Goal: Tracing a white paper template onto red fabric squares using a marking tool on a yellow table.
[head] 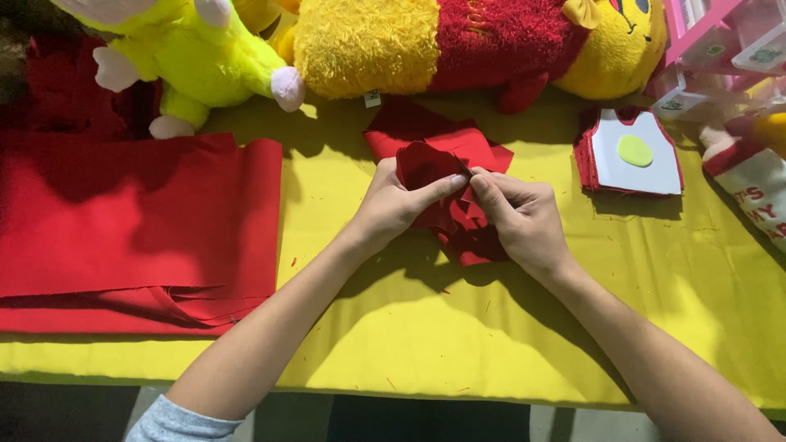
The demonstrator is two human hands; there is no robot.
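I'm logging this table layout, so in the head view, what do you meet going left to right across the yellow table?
Large red fabric sheet → left hand → small red fabric pieces → right hand → stack of shirt-shaped cutouts → white and red printed fabric item.

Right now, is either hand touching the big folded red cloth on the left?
No: both the left hand and right hand pinch small red fabric pieces mid-table, apart from the folded red cloth.

Red cloth pieces [446,176] in both hands: matt, felt-like, soft folds. Big red fabric sheet [139,221]: same matt weave, frayed lower edge. Surface [458,327] cover: yellow matt cloth, lint specks. Plush toys [368,41]: shaggy pile. White template [634,151]: smooth card or foam. Pink drawer unit [720,37]: glossy plastic.
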